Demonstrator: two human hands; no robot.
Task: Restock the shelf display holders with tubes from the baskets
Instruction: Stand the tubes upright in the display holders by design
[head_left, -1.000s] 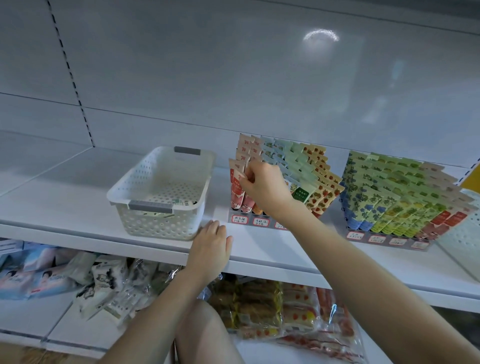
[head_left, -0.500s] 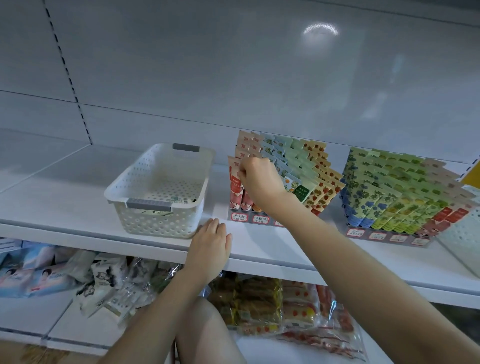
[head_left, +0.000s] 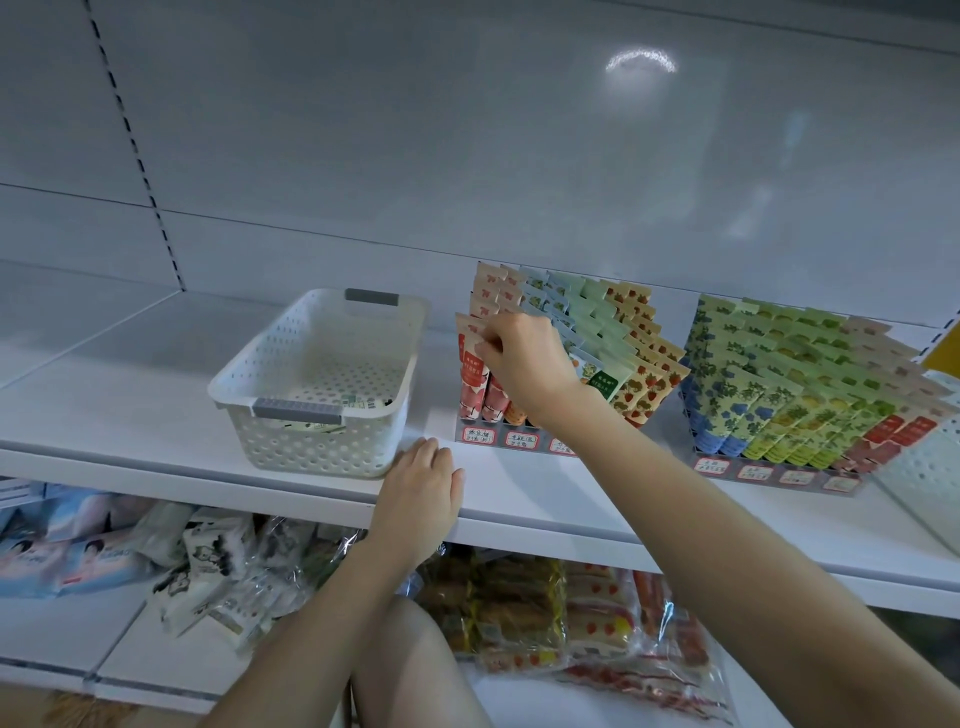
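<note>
R hand (head_left: 524, 364) up at the clear tiered display holder (head_left: 501, 440) w/ price labels, thumb & fingers pinching the flat top of a pink-red tube (head_left: 471, 379) standing in its front-left slot. L hand (head_left: 422, 496) flat on the white shelf (head_left: 130, 415) edge, fingers pressed together, just beside the white perforated plastic basket (head_left: 311, 447). A few pale tubes (head_left: 358, 401) lie inside, by its front wall.
</note>
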